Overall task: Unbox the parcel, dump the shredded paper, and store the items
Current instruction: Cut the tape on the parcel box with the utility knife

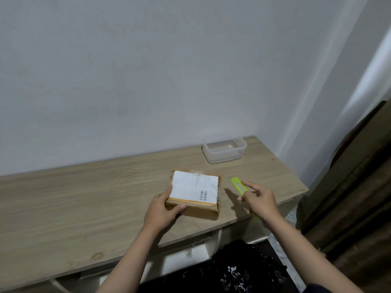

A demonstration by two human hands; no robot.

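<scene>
A small cardboard parcel (195,192) with a white shipping label and clear tape lies on the wooden table (84,204), still taped closed. My left hand (161,210) grips its near left corner, thumb on the front side. My right hand (261,200) holds a lime-green utility knife (238,185) just right of the parcel, index finger stretched along its top. The knife's tip points away from me, apart from the box.
An open clear plastic container (224,149) stands at the back right of the table near the wall. A black bag (239,269) sits below the table's front edge. Dark wooden boards (355,187) lean at the right.
</scene>
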